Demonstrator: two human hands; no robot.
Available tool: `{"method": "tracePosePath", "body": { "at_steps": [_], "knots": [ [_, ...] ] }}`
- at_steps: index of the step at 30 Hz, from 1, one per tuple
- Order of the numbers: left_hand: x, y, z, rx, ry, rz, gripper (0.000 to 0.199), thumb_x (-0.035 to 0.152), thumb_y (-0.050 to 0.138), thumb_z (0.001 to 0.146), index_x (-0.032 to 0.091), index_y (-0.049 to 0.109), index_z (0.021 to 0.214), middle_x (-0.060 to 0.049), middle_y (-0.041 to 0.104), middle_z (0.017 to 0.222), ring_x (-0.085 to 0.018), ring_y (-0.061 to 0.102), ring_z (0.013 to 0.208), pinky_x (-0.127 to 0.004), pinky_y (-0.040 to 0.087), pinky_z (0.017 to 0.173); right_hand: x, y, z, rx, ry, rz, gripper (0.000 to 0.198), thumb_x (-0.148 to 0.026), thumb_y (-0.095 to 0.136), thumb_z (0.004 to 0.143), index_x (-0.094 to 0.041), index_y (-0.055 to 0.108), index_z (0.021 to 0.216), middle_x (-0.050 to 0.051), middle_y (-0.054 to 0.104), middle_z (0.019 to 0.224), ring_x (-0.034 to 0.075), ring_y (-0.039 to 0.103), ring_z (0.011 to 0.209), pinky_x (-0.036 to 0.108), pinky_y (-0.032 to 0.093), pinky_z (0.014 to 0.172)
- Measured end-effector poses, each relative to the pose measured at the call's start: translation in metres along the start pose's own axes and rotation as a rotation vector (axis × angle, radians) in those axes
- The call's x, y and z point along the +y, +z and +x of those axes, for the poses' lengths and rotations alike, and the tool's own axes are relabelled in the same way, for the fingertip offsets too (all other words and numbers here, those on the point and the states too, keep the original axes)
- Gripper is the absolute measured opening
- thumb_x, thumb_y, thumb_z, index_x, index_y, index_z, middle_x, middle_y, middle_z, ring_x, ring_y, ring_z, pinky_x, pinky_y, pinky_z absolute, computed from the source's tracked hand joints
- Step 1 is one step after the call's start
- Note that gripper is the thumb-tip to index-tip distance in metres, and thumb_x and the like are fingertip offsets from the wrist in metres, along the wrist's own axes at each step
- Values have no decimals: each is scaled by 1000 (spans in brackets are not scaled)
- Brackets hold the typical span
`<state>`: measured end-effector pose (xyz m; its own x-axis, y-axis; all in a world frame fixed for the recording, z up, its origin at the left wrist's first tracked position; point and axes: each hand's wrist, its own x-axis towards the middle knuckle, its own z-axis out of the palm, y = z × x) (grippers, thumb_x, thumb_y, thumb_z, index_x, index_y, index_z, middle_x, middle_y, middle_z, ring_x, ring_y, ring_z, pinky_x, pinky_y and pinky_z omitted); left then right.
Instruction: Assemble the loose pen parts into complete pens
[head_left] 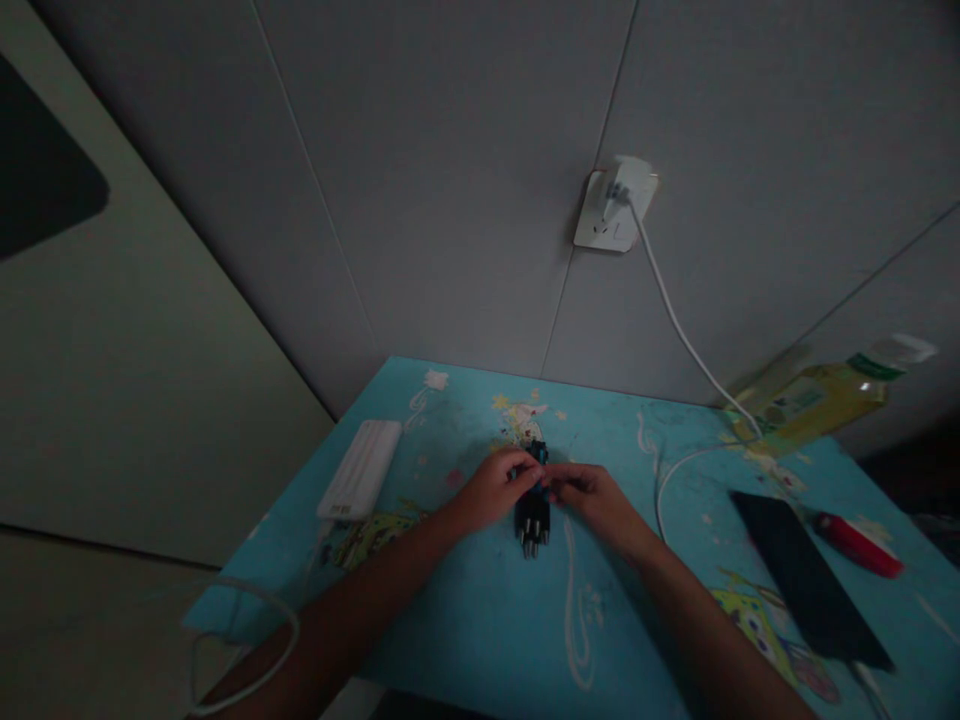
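A small bundle of black sticks that look like pens [532,520], with silvery tips toward me, lies on the blue patterned tabletop [480,610]. Some blue shows around its upper half, between my fingers. My left hand [501,487] pinches at the bundle from the left, thumb and forefinger closed together on the blue part. From the right, my right hand [589,492] meets it at the same spot, its fingers bent and closed against the bundle. The fingertips hide what exactly the blue part is.
A white power bank [361,468] with a cable lies at the left. On the right are a dark phone-like slab [806,575], a red object [859,545] and a tilted bottle of yellow liquid [817,400]. A white cable [671,310] hangs from the wall charger [628,188].
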<state>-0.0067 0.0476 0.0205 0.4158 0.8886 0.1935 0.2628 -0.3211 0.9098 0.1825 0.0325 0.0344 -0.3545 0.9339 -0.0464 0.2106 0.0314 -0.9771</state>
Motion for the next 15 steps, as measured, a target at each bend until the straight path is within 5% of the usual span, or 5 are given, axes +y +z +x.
{"method": "tracePosePath", "body": {
  "at_steps": [5, 15],
  "knots": [
    [-6, -3, 2, 3, 6, -38, 24, 34, 55, 90, 16, 69, 84, -3, 61, 87, -17, 57, 86, -26, 43, 76, 1, -1, 1, -26, 17, 102, 27, -29, 66, 78, -18, 76, 101, 5, 75, 97, 21, 66, 92, 36, 48, 89],
    [-13, -4, -2, -26, -22, -99, 25, 38, 61, 87, 17, 73, 86, -5, 62, 95, -17, 59, 87, -26, 46, 76, 17, 12, 7, 142, 73, 224, 39, -41, 69, 79, -15, 74, 108, 10, 75, 98, 19, 67, 81, 34, 51, 79]
  ]
}}
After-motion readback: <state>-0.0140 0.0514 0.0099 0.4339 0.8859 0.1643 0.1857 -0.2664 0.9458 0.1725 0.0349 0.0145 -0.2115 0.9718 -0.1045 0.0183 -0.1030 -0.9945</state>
